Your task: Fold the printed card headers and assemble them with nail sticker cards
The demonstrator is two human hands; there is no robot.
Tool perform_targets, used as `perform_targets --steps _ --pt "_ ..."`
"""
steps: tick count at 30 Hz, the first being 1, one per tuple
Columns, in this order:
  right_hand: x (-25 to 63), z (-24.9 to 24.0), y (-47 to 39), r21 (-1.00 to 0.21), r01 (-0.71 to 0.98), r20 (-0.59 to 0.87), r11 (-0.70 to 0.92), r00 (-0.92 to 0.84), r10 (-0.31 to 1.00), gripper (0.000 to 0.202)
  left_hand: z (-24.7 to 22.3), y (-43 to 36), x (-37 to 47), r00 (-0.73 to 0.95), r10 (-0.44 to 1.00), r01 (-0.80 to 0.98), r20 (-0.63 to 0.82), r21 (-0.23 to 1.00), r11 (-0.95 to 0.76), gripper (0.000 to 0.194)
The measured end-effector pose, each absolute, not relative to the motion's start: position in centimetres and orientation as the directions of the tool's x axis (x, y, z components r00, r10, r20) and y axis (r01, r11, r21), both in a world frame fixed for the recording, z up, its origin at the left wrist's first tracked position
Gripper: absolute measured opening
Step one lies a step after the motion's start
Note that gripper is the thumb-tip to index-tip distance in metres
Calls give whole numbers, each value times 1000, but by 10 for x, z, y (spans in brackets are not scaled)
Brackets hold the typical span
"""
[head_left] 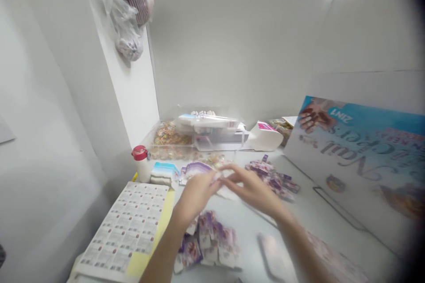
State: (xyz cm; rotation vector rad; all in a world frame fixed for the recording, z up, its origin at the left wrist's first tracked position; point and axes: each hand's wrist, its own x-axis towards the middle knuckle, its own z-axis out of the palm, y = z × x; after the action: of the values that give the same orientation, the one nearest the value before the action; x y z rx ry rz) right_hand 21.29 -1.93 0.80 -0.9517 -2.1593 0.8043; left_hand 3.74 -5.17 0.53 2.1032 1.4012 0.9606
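My left hand and my right hand come together over the middle of the table. Their bent fingertips meet at a small whitish item, mostly covered by the fingers and blurred. Just beyond them lies a fanned stack of purple-and-white cards, beside a stack of blue-and-white cards. Between my forearms sits a pile of small purple-and-white printed packets. More such packets are heaped to the right of my right hand.
At left lies a sheet of printed labels on yellow backing, near a red-capped bottle. Clear bins with small colourful pieces line the back. A large printed carton stands at right. A blurred phone-like object lies near my right forearm.
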Motion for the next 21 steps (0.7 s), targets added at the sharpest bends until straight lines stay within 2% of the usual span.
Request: perform_targets --steps 2,8,11,14,17,21 --pt "215 -5 -6 -785 383 247 488 -528 812 30 -11 -43 36 285 916 464 283 795 -390 30" --pt "216 -59 30 -932 197 177 306 -490 854 29 -77 -17 31 214 945 311 248 899 -307 38" --pt "215 -85 31 -964 115 163 240 -461 872 36 -103 -8 25 157 957 228 244 934 -276 41" --pt "212 -106 27 -983 27 157 183 -399 904 34 -120 -6 23 130 963 150 238 955 -256 41" --pt "208 -118 24 -990 -42 138 132 -358 923 29 -127 -9 25 111 966 95 233 965 -244 40" --pt "204 -124 24 -987 -156 86 27 -385 919 32 -130 -15 31 76 970 59 231 970 -236 47"
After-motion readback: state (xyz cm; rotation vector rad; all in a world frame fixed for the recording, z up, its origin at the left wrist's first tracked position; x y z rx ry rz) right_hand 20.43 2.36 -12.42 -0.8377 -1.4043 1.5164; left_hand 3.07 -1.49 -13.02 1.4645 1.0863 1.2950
